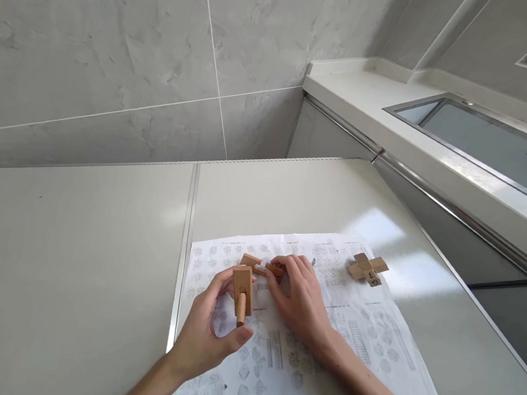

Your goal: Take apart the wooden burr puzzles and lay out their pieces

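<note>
Currently unjoined: left hand (203, 331) grips a pegged wooden block (242, 279) over the printed sheet (391, 348); right hand (302, 298) pinches a second wooden piece (250, 260) just beyond. Cross-shaped piece (368, 268), far right, sits untouched.

You are in what looks like a kitchen: at the upper right of the frame you have a white counter (344, 84) with a metal-rimmed sink (486, 143) set into it and grey cabinet fronts (334, 131) below. Large marbled grey tiles (96, 29) cover your wall across the upper left.
</note>
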`<control>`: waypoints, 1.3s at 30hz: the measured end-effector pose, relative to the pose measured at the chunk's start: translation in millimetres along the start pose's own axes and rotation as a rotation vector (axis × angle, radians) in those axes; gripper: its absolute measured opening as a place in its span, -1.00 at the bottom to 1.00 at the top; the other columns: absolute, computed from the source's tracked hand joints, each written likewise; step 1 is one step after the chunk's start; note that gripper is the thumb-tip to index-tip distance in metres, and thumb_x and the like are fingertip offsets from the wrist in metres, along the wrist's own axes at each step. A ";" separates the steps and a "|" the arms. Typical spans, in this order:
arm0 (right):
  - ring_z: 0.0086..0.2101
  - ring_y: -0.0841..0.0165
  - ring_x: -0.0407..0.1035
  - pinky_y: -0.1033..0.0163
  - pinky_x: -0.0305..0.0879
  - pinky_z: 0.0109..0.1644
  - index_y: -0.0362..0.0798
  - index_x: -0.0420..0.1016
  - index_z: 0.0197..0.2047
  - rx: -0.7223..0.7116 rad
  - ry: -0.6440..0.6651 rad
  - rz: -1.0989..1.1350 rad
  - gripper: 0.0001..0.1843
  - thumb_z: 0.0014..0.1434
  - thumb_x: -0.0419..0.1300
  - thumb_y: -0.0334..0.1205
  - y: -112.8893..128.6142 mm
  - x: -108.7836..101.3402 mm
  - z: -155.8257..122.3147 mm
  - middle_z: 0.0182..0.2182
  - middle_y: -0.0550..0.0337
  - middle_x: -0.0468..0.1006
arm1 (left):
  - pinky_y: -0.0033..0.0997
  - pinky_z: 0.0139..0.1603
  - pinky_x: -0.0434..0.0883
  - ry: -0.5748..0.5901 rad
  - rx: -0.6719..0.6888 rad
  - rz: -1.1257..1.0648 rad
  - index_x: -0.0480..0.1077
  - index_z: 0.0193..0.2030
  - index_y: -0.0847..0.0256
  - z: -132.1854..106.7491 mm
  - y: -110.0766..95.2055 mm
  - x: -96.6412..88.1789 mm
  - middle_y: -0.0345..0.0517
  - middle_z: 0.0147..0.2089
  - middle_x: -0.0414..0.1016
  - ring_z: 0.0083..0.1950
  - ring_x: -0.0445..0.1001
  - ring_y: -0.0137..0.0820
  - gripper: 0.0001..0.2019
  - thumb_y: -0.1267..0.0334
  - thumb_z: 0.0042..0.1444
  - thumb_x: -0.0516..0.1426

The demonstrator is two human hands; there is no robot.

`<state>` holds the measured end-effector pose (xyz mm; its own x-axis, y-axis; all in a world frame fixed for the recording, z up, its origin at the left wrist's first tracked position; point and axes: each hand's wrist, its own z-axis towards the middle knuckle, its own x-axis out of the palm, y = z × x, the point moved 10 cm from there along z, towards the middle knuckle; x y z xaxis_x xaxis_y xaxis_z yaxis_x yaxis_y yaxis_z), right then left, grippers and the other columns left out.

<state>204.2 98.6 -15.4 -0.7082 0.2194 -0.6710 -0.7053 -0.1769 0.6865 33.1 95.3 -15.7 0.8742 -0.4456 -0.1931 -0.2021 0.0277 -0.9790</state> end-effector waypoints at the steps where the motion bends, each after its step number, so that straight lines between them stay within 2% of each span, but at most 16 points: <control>1: -0.15 0.09 0.42 -0.03 0.42 -0.06 0.07 0.39 -0.04 -0.010 -0.004 -0.015 -0.91 0.46 0.22 -0.31 0.7 0.0 0.0 -0.19 0.10 0.62 | -0.02 0.15 0.52 0.001 -0.002 -0.002 0.33 0.36 0.03 0.0 0.4 0.2 0.05 0.08 0.55 0.05 0.52 -0.07 -0.14 -0.51 0.12 0.24; 9: -0.12 0.06 0.41 -0.08 0.46 -0.05 0.06 0.40 -0.02 -0.042 -0.039 -0.076 -0.89 0.45 0.20 -0.33 2.0 -1.7 0.4 -0.14 0.05 0.57 | -0.05 0.11 0.52 -0.011 0.004 0.011 0.34 0.36 0.04 0.7 0.6 -1.2 0.01 -0.01 0.54 -0.01 0.51 -0.10 -0.15 -0.51 0.13 0.23; 14: -0.03 0.01 0.41 -0.15 0.50 0.00 0.06 0.39 0.07 -0.043 -0.064 -0.058 -0.80 0.43 0.21 -0.36 2.5 -3.6 0.1 -0.05 0.00 0.56 | -0.08 0.14 0.51 -0.008 0.006 -0.003 0.35 0.36 0.03 -0.3 1.0 -1.1 0.04 0.10 0.56 0.04 0.53 -0.09 -0.16 -0.51 0.14 0.22; 18: 0.08 0.01 0.42 -0.18 0.54 0.09 0.08 0.33 0.25 -0.081 -0.069 0.062 -0.60 0.41 0.19 -0.39 11.9 -10.4 -1.1 0.08 -0.05 0.49 | -0.09 0.16 0.51 -0.004 0.012 -0.050 0.35 0.36 0.05 -1.5 2.7 -0.9 0.11 0.21 0.54 0.15 0.51 -0.03 -0.18 -0.51 0.18 0.18; 21: 0.18 0.04 0.42 -0.15 0.56 0.19 0.11 0.22 0.41 -0.170 0.027 0.203 -0.39 0.36 0.18 -0.42 27.9 -11.1 -2.4 0.19 -0.07 0.41 | -0.11 0.16 0.52 -0.006 0.010 -0.096 0.35 0.38 0.06 -1.7 5.3 -1.4 0.15 0.31 0.50 0.20 0.50 0.00 -0.17 -0.51 0.20 0.17; 23: 0.31 0.03 0.33 -0.19 0.49 0.32 0.12 0.09 0.51 -0.267 0.130 0.279 -0.20 0.29 0.20 -0.46 41.8 -7.2 -5.6 0.30 -0.09 0.34 | -0.13 0.15 0.52 -0.011 0.010 -0.117 0.35 0.38 0.06 -1.7 6.5 -2.0 0.14 0.32 0.49 0.19 0.52 -0.01 -0.18 -0.50 0.21 0.17; 26: 0.46 -0.01 0.13 -0.24 0.34 0.46 0.13 -0.08 0.60 -0.394 0.252 0.319 0.01 0.21 0.27 -0.45 56.4 2.1 -13.0 0.46 -0.11 0.16 | -0.13 0.17 0.51 -0.019 0.014 -0.110 0.33 0.39 0.04 -1.5 6.3 -2.7 0.11 0.29 0.51 0.17 0.52 -0.04 -0.19 -0.49 0.22 0.18; 30: 0.54 -0.04 -0.03 -0.29 0.23 0.52 0.14 -0.17 0.63 -0.474 0.254 0.283 0.09 0.23 0.36 -0.36 59.7 9.0 -19.1 0.56 -0.12 0.00 | -0.13 0.11 0.50 -0.010 0.024 -0.056 0.33 0.39 0.07 -0.8 3.1 -1.6 0.03 0.05 0.59 0.05 0.54 -0.09 -0.17 -0.49 0.21 0.19; 33: 0.55 -0.02 -0.04 -0.28 0.17 0.55 0.12 -0.20 0.65 -0.496 0.221 0.262 0.11 0.27 0.39 -0.31 59.7 7.1 -19.4 0.57 -0.11 0.06 | -0.14 0.04 0.50 0.011 0.027 -0.030 0.33 0.39 0.10 -0.5 1.7 1.0 -0.03 -0.09 0.59 -0.05 0.54 -0.12 -0.14 -0.51 0.19 0.19; 36: 0.52 0.01 0.04 -0.25 0.20 0.55 0.11 -0.18 0.66 -0.507 0.183 0.255 0.06 0.33 0.38 -0.27 62.4 0.8 -17.0 0.53 -0.08 0.20 | -0.12 0.06 0.50 0.026 0.033 -0.019 0.32 0.39 0.11 -0.7 0.8 2.7 0.04 0.05 0.59 0.01 0.55 -0.08 -0.13 -0.51 0.18 0.19; 39: 0.49 0.04 0.13 -0.22 0.28 0.51 0.12 -0.13 0.65 -0.512 0.155 0.259 0.01 0.36 0.38 -0.23 65.7 -4.4 -14.8 0.46 -0.06 0.33 | -0.06 0.16 0.49 0.050 0.047 -0.016 0.30 0.40 0.11 -1.1 -1.4 5.1 0.12 0.20 0.56 0.14 0.53 -0.01 -0.13 -0.49 0.18 0.21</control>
<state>160.5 71.8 28.5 -0.8285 -0.0284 -0.5593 -0.4073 -0.6547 0.6367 37.3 92.0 -15.2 0.8538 -0.4903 -0.1751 -0.1665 0.0617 -0.9841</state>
